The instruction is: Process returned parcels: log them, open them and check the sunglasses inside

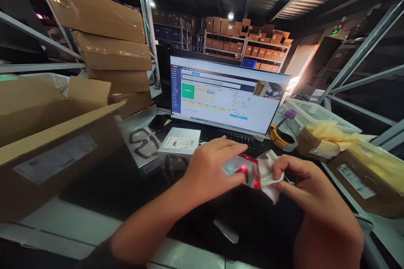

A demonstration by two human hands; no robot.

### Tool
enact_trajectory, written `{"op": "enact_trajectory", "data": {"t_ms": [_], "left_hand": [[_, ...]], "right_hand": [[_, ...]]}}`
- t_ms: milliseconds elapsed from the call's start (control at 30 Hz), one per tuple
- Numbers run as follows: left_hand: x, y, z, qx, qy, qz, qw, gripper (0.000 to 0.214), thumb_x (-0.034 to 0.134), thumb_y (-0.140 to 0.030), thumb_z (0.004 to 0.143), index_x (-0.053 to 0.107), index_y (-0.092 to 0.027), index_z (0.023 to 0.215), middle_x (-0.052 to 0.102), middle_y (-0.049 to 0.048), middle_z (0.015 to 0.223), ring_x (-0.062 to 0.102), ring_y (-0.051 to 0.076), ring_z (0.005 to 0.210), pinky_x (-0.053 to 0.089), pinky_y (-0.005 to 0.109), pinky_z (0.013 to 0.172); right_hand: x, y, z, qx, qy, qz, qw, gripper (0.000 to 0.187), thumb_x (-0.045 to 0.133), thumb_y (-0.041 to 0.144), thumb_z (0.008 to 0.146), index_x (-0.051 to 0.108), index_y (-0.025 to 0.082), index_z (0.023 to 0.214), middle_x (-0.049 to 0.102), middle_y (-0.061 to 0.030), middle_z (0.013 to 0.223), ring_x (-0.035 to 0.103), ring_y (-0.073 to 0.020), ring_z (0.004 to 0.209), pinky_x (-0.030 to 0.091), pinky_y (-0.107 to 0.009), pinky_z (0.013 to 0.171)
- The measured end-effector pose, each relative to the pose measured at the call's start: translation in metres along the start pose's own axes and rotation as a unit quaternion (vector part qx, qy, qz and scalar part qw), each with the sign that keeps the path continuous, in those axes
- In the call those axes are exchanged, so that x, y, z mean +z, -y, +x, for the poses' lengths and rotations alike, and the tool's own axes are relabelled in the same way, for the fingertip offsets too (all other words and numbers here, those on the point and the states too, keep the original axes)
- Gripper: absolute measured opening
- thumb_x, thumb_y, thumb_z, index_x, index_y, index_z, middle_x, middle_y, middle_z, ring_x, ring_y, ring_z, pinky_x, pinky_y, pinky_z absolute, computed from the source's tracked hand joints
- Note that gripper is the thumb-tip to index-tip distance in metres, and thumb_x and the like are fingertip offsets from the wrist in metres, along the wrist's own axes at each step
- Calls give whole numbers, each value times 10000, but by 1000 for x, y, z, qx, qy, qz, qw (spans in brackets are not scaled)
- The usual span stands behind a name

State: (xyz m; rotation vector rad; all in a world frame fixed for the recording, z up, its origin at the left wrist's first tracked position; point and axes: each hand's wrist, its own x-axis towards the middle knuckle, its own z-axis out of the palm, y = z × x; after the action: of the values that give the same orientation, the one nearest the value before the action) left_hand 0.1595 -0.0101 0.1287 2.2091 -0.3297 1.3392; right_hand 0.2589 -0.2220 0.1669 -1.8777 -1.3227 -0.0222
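Observation:
My right hand (301, 183) is closed, thumb and fingers pinching a crumpled white cloth (267, 172) with zigzag edges. Just left of the cloth is a shiny, partly see-through item with red edges (244, 169); a bright red spot glows on it, and its kind is unclear. My left hand (214, 166) is beside this item, fingers stretched out and thumb apart. Whether the thumb touches the item, I cannot tell. Behind my left hand lies a flat white box (180, 140) with a printed label.
A monitor (217, 96) stands behind a black keyboard (217, 132). To the left are a large open carton (63, 147), stacked cartons (110, 50) and a grey box (142, 145). A yellow tape roll (282, 138), cartons with yellow bags (362, 168) and a white basket (322, 111) occupy the right.

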Motion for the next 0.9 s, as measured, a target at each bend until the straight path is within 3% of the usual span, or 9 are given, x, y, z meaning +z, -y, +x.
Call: {"op": "enact_trajectory", "data": {"t_ms": [200,267,333,467,533,667,800,867,900], "left_hand": [[13,-2,-4,78,38,42,995,229,638,-135,767,711,-189,977,774,20,926,730,159,838,552,382,1027],[13,-1,-4,77,50,51,994,205,624,-120,767,713,-195,936,772,14,917,726,157,826,538,401,1042],[10,0,-2,61,47,37,996,228,647,-129,753,722,-207,954,777,12,963,731,166,859,530,418,1049],[-2,0,1,17,35,-44,998,357,690,-145,695,738,-246,1035,781,-10,997,739,174,892,530,420,1057],[-7,1,3,7,34,-64,997,366,694,-145,683,747,-245,1031,782,-7,985,741,177,884,532,421,1057],[-7,1,3,2,46,-36,998,317,694,-143,706,744,-212,1011,780,11,974,737,177,889,517,429,1074],[-1,0,1,82,90,38,992,233,624,-116,772,712,-200,971,776,26,991,729,177,901,478,456,1112],[-1,2,2,113,89,59,988,251,600,-92,771,703,-202,972,773,36,1040,719,193,970,458,467,1128],[-1,3,3,112,81,55,989,270,604,-92,766,703,-210,987,770,32,1065,713,197,999,438,477,1146]], "right_hand": [[41,13,4,18,-125,-162,979,210,675,319,846,527,224,731,512,71,546,405,-78,453,306,-201,464],[48,14,6,23,-133,-167,977,211,674,315,848,525,223,732,508,75,535,384,-70,444,297,-197,466],[38,11,6,10,-81,-125,989,220,701,295,816,520,219,715,529,71,551,407,-70,465,313,-187,470],[-5,1,0,-45,73,-19,996,296,723,222,757,462,209,618,550,58,548,447,-77,486,350,-181,470],[-16,0,-3,-55,91,12,994,326,711,188,763,432,207,597,539,62,526,437,-73,474,353,-180,469],[4,9,-2,-24,30,-2,999,300,634,158,789,392,214,619,523,60,552,427,-73,501,343,-179,480],[44,15,3,8,-68,-120,990,213,572,114,742,407,218,657,457,74,546,364,-70,498,281,-187,474],[50,12,4,15,-104,-158,982,190,567,101,714,423,219,674,436,83,537,336,-68,487,256,-195,470],[47,9,4,17,-91,-148,985,193,566,97,712,421,220,677,442,83,537,342,-68,488,263,-195,473]]}}
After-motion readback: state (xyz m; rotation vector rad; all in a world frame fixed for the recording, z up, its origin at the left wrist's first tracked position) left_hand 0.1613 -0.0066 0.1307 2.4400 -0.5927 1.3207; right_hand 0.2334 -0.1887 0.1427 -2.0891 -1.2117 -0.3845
